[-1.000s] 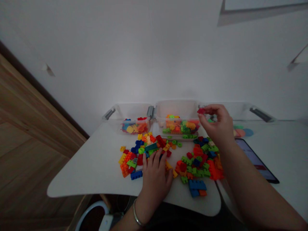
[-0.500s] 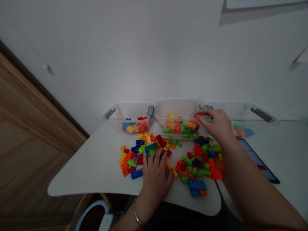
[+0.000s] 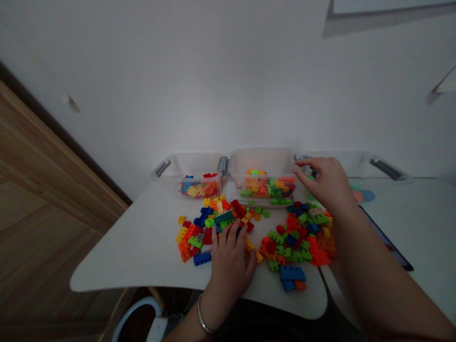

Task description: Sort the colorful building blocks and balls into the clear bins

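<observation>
Dozens of glossy plastic building bricks [image 3: 292, 240] in red, green, blue, orange and yellow lie in heaps. The left hand [image 3: 230, 268] sits between them, fingers spread against bricks, any grip unclear. The right hand [image 3: 324, 183], fingers loosely curved and apart, holds nothing visible above them, beside a clear plastic bin [image 3: 261, 161].

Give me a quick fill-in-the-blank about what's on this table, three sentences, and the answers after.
The metal bangle is on the person's ____ wrist.
The hand raised near the bins is the person's ____ hand.
The middle clear plastic bin holds mostly orange and ____ bricks.

Answers: left; right; green.
</observation>
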`<state>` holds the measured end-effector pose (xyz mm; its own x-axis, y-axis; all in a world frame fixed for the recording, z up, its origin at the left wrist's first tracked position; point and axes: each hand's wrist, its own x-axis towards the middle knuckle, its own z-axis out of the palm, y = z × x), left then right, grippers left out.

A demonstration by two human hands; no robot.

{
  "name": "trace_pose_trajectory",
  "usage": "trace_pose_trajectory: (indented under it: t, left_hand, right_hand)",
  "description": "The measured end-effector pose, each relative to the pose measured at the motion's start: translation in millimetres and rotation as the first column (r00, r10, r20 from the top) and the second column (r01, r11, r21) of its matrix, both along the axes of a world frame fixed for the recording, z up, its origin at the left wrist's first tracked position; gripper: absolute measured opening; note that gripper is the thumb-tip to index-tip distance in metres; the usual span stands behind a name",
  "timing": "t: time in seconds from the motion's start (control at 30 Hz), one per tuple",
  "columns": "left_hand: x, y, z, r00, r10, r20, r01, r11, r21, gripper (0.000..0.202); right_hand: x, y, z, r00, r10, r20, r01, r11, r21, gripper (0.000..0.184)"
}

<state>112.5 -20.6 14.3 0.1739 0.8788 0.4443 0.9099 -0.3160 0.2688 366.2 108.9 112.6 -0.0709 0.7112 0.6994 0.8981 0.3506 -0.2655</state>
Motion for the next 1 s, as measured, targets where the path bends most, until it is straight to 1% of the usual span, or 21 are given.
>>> trace_pose_trajectory:
  t: [0.07,0.1,0.17,0.2,0.23,0.3,0.37,0.4,0.47,0.53,0.63,0.77,0.83,0.9,1.0]
  left_hand:
    - [0.0,0.1,-0.4,1.000,-0.001,-0.006,0.001,1.000,0.003,0.045]
    - [0.0,0.0,-0.6,1.000,0.000,-0.012,0.000,1.000,0.005,0.045]
    - [-0.1,-0.1,-0.6,1.000,0.003,-0.028,-0.003,1.000,0.016,0.045]
    - [-0.2,-0.2,-0.5,0.999,0.004,-0.036,-0.003,1.000,0.023,0.045]
    - [-0.2,-0.3,-0.4,0.999,0.005,-0.043,-0.004,1.000,0.028,0.046]
    - [-0.4,-0.4,0.0,0.999,0.007,-0.050,-0.005,1.000,0.031,0.046]
    - [-0.3,-0.4,0.4,0.999,0.009,-0.053,-0.007,1.000,0.026,0.046]
    - [-0.2,-0.4,0.5,0.999,0.010,-0.052,-0.009,1.000,0.022,0.046]
    - [0.0,-0.3,0.4,0.999,0.011,-0.046,-0.010,1.000,0.014,0.046]
    - [0.2,-0.1,-0.2,0.999,0.009,-0.035,-0.009,1.000,0.010,0.046]
    - [0.2,0.0,-1.2,1.000,0.009,-0.028,-0.009,1.000,0.018,0.045]
    - [0.0,-0.4,-1.0,1.000,0.004,-0.020,-0.003,1.000,0.022,0.046]
    - [0.0,-0.6,-0.2,1.000,0.001,-0.016,-0.001,1.000,0.023,0.045]
    - [0.0,-0.8,0.6,1.000,0.000,-0.021,0.000,1.000,0.023,0.045]
    - [-0.1,-0.7,0.8,1.000,0.000,-0.030,0.001,1.000,0.022,0.046]
  right_hand:
    - [0.5,-7.2,7.8,0.999,0.046,-0.008,-0.046,0.999,0.000,0.029]
    - [0.0,-11.4,11.8,0.997,0.082,-0.013,-0.082,0.996,-0.028,0.029]
    - [-3.3,-19.9,19.0,0.982,0.188,0.002,-0.186,0.972,-0.146,0.027]
    - [-6.1,-23.7,21.8,0.965,0.260,0.024,-0.248,0.942,-0.227,0.025]
    - [-9.7,-27.1,23.8,0.939,0.340,0.052,-0.307,0.897,-0.317,0.023]
    - [-18.6,-32.0,25.0,0.869,0.485,0.096,-0.384,0.785,-0.486,0.020]
    - [-28.7,-34.2,22.6,0.814,0.566,0.126,-0.385,0.690,-0.613,0.021]
    - [-33.7,-34.5,20.3,0.800,0.583,0.140,-0.362,0.655,-0.663,0.022]
    - [-42.6,-33.8,14.7,0.786,0.595,0.171,-0.297,0.604,-0.739,0.025]
    - [-49.6,-32.8,8.8,0.780,0.592,0.202,-0.227,0.568,-0.791,0.027]
    - [-56.7,-32.0,0.3,0.782,0.575,0.240,-0.141,0.538,-0.831,0.027]
    - [-61.8,-31.4,-10.8,0.759,0.594,0.267,-0.074,0.486,-0.871,0.025]
    - [-62.9,-30.2,-15.3,0.753,0.594,0.283,-0.048,0.478,-0.877,0.026]
    - [-63.6,-28.4,-18.4,0.766,0.572,0.294,-0.038,0.497,-0.867,0.027]
    - [-64.6,-25.1,-20.4,0.790,0.523,0.320,-0.036,0.561,-0.827,0.029]
